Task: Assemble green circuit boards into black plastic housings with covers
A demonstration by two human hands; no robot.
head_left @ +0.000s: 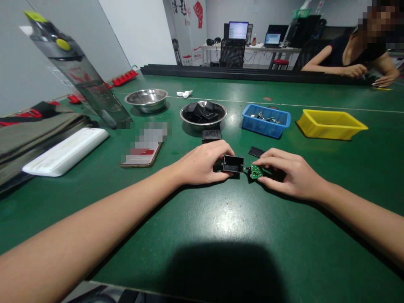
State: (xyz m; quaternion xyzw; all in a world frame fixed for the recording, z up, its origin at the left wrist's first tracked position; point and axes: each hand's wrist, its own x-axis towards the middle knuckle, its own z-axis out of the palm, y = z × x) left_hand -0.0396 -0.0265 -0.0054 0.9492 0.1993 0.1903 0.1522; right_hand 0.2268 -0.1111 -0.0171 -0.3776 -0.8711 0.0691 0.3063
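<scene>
My left hand [206, 163] is closed on a small black plastic case [233, 164], whose hollow side faces me. Between the thumb and fingers of my right hand [292, 173] is a small green circuit board [256, 171], just right of the case. A short dark part juts from the board toward the case; whether they touch I cannot tell. Behind my right fingers lies a flat black cover piece [256, 151] on the green table [202, 227]. Another black case [211, 135] sits just beyond my left hand.
Beyond my hands stand a steel bowl [185, 120] of black cases, another steel bowl [147, 101], a blue bin [267, 126] with small parts and a yellow bin [331, 126]. At left are a phone [143, 151], white bar [66, 152] and water bottle [78, 71]. A person [347, 59] sits opposite.
</scene>
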